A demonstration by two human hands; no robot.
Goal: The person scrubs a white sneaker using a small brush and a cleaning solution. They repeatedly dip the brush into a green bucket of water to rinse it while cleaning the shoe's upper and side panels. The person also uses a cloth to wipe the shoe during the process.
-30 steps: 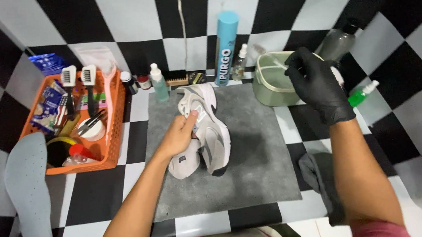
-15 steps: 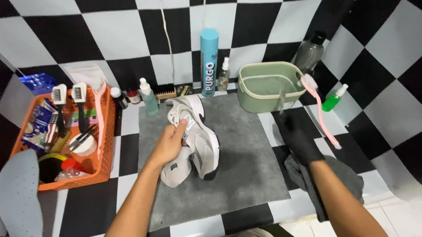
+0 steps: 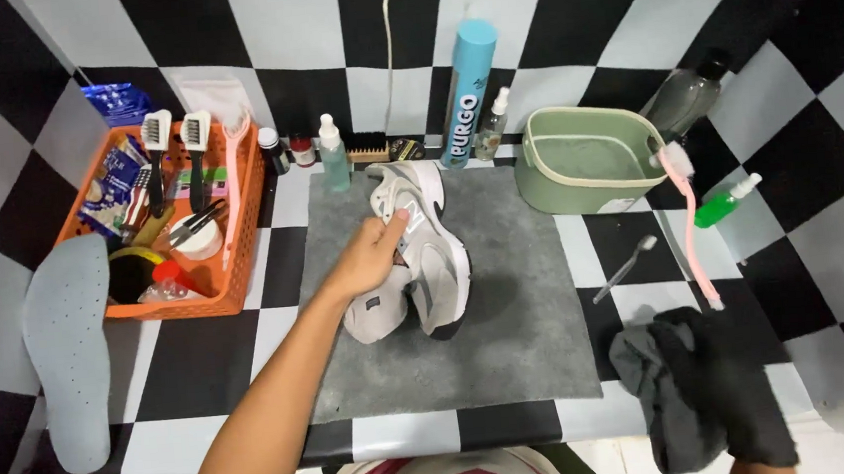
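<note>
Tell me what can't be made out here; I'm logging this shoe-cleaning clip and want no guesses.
Head view, the only one:
- Right hand: its black glove merges with the dark grey cloth, so the grip is unclear; the bottom edge cuts off the wrist.
- Left hand hides part of the white sneaker.
- Orange basket: contents overlap, too small to identify.
- Green tub: contents unclear.
</note>
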